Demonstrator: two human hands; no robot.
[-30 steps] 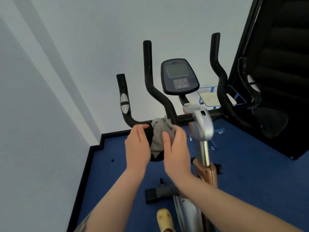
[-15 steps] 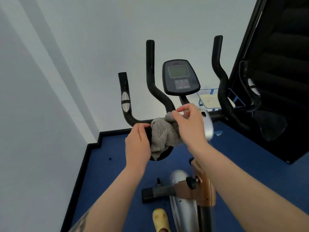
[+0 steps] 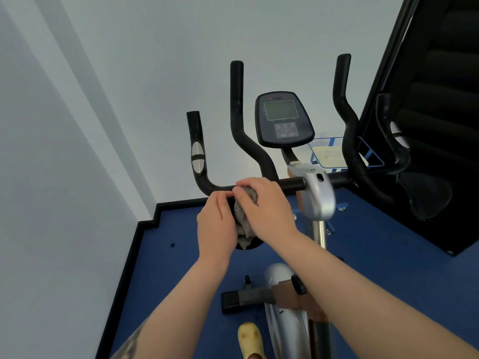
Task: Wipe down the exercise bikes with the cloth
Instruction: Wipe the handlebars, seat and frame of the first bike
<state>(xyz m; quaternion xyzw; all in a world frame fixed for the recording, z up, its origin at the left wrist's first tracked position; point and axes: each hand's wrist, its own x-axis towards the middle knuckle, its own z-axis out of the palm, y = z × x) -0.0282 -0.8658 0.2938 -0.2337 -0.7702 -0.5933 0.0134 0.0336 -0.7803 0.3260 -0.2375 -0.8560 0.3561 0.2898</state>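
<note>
Grey cloth (image 3: 243,218) is bunched on the black handlebar (image 3: 290,183) of the exercise bike (image 3: 317,195), on the crossbar section left of the silver stem clamp (image 3: 315,193), at roughly the frame centre. Right hand (image 3: 267,211) lies over the top of the cloth, fingers (image 3: 246,181) curled down and closed on it, pressing it against the bar; only a strip of cloth shows between the two hands, with a loose tail hanging toward 6 o'clock below the palms. Left hand (image 3: 216,226) sits just at 9 o'clock of the cloth, touching it, its fingers wrapped shut; whether they clasp the bar, the cloth edge or both cannot be told, since the back of the hand hides the grip. At 12 o'clock from the cloth an inner grip post rises upright; at 10 o'clock the outer left grip carries a silver pulse sensor (image 3: 197,158). Console (image 3: 283,119) with a grey screen stands at 1 o'clock. Right-side grips mirror these at 2 o'clock, in front of a black machine (image 3: 440,125). Blue floor (image 3: 181,268) lies below, with a yellow shoe (image 3: 250,338) at 6 o'clock beside the bike's silver body.
</note>
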